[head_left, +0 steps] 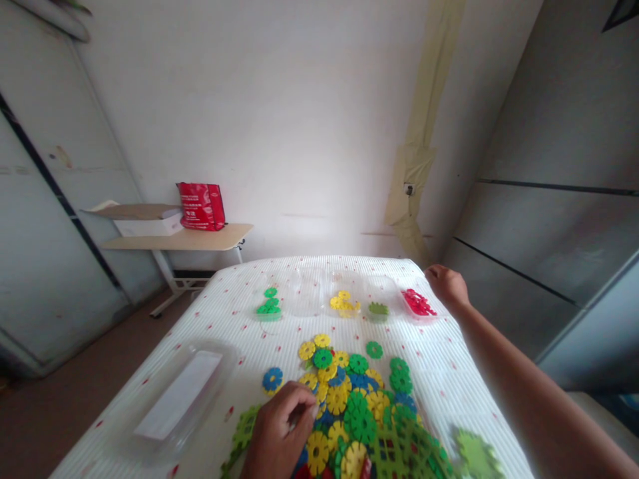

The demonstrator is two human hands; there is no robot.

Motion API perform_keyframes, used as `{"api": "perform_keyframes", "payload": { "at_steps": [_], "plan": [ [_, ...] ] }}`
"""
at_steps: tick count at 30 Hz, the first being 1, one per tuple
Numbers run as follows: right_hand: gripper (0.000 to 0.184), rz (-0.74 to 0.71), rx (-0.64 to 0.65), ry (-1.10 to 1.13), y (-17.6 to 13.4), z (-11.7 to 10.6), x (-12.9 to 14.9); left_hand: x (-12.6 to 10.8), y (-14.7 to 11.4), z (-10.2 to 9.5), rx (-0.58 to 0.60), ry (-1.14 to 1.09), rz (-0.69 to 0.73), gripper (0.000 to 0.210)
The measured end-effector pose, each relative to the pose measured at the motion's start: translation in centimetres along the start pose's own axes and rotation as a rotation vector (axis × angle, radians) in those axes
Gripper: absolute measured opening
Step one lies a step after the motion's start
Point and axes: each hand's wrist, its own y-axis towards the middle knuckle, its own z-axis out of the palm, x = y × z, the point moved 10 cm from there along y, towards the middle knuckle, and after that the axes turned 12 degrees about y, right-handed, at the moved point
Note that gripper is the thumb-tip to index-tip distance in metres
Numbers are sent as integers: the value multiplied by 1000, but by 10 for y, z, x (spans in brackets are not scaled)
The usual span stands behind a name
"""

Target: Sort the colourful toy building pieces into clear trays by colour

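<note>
My left hand (pixel 283 429) rests at the near left side of a loose pile of plastic snowflake discs (pixel 337 399), its fingers curled in. Whatever lies between those fingertips is hidden. A blue disc (pixel 272 379) sits just beyond the knuckles. My right hand (pixel 449 285) is stretched to the far right edge of the table, fingers closed, and I cannot make out anything in them. Beside it stands a clear container of red pieces (pixel 418 303). In the same row, clear containers hold light green pieces (pixel 378 309), yellow discs (pixel 343 301) and green discs (pixel 269 306).
On the left of the tablecloth (pixel 239 372) lies a clear plastic box with a white strip (pixel 180 394). Light green square pieces (pixel 476 454) lie near right. A side table (pixel 219 238) with a red bag (pixel 202 206) and a white box (pixel 147 223) stands back left.
</note>
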Motion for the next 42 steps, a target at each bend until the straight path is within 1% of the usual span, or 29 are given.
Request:
{"api": "perform_keyframes", "payload": {
  "at_steps": [3, 4, 6, 8, 11, 14, 16, 18, 21, 23, 26, 31, 34, 37, 40, 42],
  "plan": [
    [34, -40, -125, 113, -24, -28, -6, -4, 0, -6, -11, -16, -1, 12],
    [34, -62, -158, 151, -36, -34, -9, -4, 0, -10, -20, -18, -3, 12],
    [34, -101, -189, 206, -64, -38, -17, -2, 0, -20, -49, -18, -18, 12],
    [35, -131, -194, 236, -95, -35, -27, 5, 0, -31, -88, 0, -46, 12],
    [37, -165, -152, 281, -136, -20, -36, 21, 0, -48, -146, 113, -110, 12],
    [35, -206, -93, 348, -164, -9, -30, 40, -2, -58, -142, 253, -197, 14],
    [33, -241, -54, 402, -175, -8, -15, 49, -4, -62, -116, 294, -236, 15],
    [30, -292, 11, 462, -183, -7, 9, 52, -7, -63, -99, 311, -242, 16],
    [27, -420, 174, 532, -194, 1, 59, 46, -10, -60, -78, 326, -183, 18],
    [26, -504, 248, 534, -200, 9, 91, 40, -11, -53, -57, 329, -123, 19],
    [26, -583, 305, 470, -200, 27, 133, 39, -11, -45, -57, 351, -85, 20],
    [32, -641, 431, 396, -190, 68, 187, 52, -11, -43, -118, 378, -127, 27],
    [30, -658, 507, 315, -190, 94, 209, 61, -12, -35, -116, 366, -157, 30],
    [24, -663, 582, 264, -196, 112, 217, 65, -14, -24, -89, 316, -182, 31],
    [21, -679, 634, 303, -201, 117, 220, 62, -14, -16, -66, 235, -186, 34],
    [25, -678, 638, 305, -203, 116, 220, 60, -15, -14, -59, 185, -188, 35]
  ]
}}
